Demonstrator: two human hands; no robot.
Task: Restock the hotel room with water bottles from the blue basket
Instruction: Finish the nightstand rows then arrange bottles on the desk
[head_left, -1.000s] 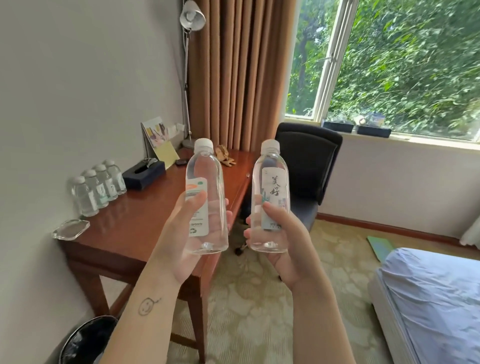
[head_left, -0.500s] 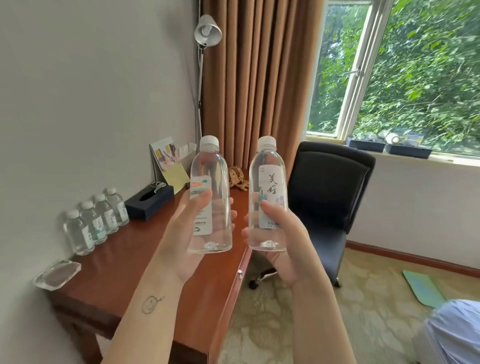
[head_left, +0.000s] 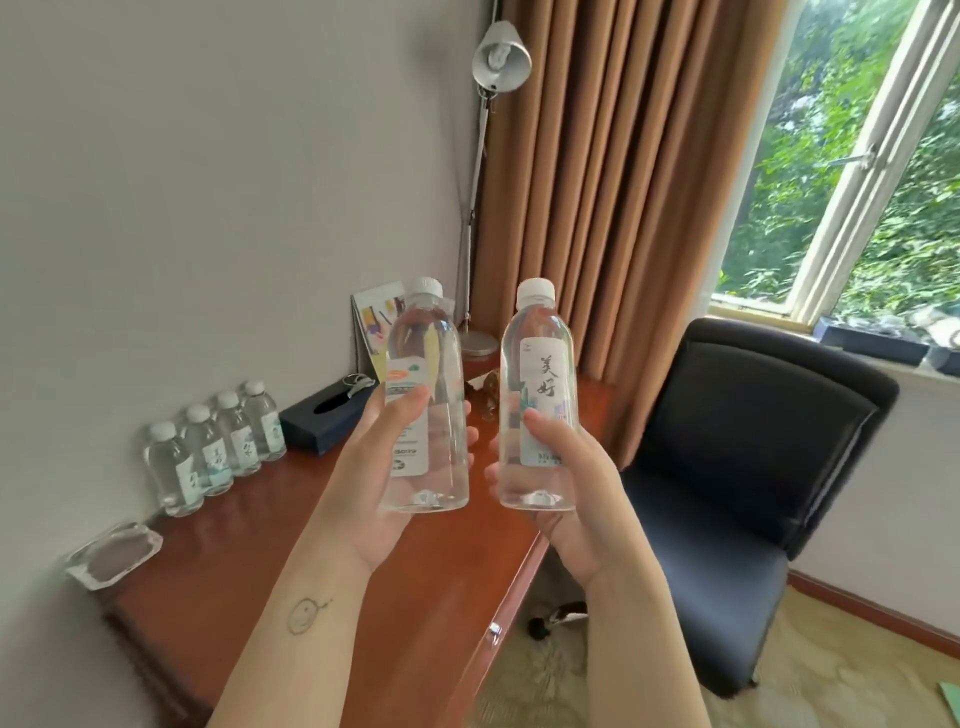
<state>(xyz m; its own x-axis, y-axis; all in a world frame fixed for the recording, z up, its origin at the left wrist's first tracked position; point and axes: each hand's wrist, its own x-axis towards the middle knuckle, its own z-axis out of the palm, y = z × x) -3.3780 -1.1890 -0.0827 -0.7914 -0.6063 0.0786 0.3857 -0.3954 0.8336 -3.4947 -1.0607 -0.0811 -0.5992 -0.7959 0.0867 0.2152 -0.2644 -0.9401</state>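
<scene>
Two clear, white-capped water bottles, upright, side by side and just apart, raised above the front edge of the desk. Left bottle: white label turned partly away, an orange patch at its top, a round mark near its foot, small print too blurred to read. Right bottle: white label with two brushed characters, 美好, one above the other, beside a pale teal and purple drawing; tiny print along the label's bottom, unreadable.

Left hand: wrapped round the lower half of the left bottle, thumb across the label, fingertips showing past the far side. Right hand: clasped round the lower half of the right bottle, thumb pressed on the label, fingertips curling out toward the other bottle. A small drawn face on the left forearm.

Along the desk's wall side: a row of four bottles, capped, standing close together, label writing too small to read. Farther along that side: a dark blue tissue box, a propped card, a floor-style lamp at the desk's far corner. At the desk's near corner: a clear glass tray. Off the desk's open side: a dark office chair. Behind the desk's far end: a brown curtain.
</scene>
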